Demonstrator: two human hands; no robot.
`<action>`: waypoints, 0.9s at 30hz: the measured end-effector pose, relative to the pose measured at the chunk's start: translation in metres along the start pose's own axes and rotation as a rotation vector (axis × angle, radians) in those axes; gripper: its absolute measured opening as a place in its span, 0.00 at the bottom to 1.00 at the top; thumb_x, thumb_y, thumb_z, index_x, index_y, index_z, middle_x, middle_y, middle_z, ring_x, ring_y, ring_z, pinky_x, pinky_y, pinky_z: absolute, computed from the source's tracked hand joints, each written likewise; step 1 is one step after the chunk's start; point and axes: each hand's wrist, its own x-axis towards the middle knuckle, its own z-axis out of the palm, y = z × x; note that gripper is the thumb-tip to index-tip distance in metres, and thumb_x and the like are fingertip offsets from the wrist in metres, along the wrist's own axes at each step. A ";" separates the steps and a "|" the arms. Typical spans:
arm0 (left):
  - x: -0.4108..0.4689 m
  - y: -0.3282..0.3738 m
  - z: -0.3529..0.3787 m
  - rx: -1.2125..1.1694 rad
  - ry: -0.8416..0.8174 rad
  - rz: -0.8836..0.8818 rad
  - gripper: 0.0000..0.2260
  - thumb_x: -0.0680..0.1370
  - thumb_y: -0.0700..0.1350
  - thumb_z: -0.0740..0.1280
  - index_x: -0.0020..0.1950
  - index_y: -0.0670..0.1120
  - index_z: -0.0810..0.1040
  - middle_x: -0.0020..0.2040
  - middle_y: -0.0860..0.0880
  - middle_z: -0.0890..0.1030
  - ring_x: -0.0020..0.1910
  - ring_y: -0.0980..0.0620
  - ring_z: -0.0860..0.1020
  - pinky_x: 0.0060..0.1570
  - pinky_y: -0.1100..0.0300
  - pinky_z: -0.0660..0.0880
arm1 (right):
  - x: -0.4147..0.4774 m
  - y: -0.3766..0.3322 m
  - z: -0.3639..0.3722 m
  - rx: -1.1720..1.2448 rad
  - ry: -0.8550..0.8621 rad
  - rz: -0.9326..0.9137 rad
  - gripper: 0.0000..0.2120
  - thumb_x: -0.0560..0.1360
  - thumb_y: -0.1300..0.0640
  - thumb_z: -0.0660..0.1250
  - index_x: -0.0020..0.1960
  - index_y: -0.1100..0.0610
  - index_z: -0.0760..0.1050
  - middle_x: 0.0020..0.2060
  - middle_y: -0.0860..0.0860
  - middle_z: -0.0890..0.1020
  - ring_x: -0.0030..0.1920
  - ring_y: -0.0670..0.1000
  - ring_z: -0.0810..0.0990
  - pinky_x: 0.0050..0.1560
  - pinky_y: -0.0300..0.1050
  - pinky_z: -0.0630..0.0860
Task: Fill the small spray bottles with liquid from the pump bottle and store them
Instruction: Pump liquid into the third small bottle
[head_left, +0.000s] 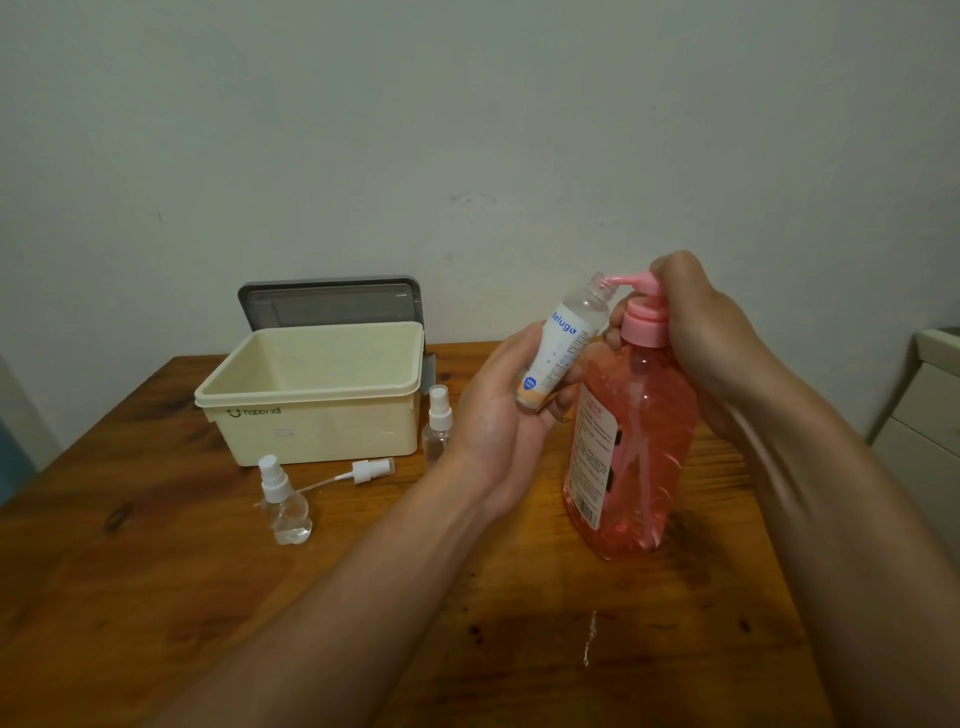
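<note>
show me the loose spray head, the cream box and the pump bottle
loose spray head (370, 471): head view, on its white collar
cream box (311, 428): head view, on its front wall
pump bottle (652, 441): head view, on its pink body beside the label

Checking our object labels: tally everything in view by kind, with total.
Small bottles: 3 (uncapped, held; capped, front; capped, beside box)
Loose spray head: 1
Pump bottle: 1
Storage box: 1
Box lid: 1
Total: 7

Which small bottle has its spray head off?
The white-labelled clear bottle tilted in the left hand: its neck is open. The rear clear bottle beside the cream box and the front clear bottle wear white spray heads.
</note>
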 end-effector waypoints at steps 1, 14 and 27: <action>0.000 0.000 0.000 0.001 -0.003 0.001 0.13 0.81 0.47 0.61 0.61 0.41 0.77 0.42 0.48 0.82 0.39 0.55 0.78 0.39 0.64 0.75 | 0.000 0.000 0.000 0.004 0.003 0.006 0.22 0.78 0.46 0.52 0.35 0.57 0.75 0.28 0.53 0.79 0.27 0.51 0.72 0.34 0.44 0.69; 0.000 -0.001 0.002 -0.014 0.007 -0.004 0.13 0.81 0.47 0.61 0.60 0.41 0.77 0.42 0.48 0.82 0.39 0.55 0.78 0.39 0.64 0.75 | 0.000 0.000 0.001 -0.001 0.025 -0.011 0.22 0.79 0.47 0.51 0.35 0.57 0.74 0.27 0.53 0.79 0.26 0.51 0.72 0.33 0.45 0.69; 0.000 0.000 0.002 -0.036 0.003 0.001 0.13 0.81 0.47 0.62 0.59 0.41 0.77 0.41 0.48 0.82 0.39 0.55 0.78 0.38 0.64 0.75 | -0.001 -0.002 0.000 0.016 0.007 0.006 0.23 0.78 0.45 0.52 0.36 0.58 0.74 0.27 0.54 0.79 0.26 0.50 0.72 0.32 0.43 0.70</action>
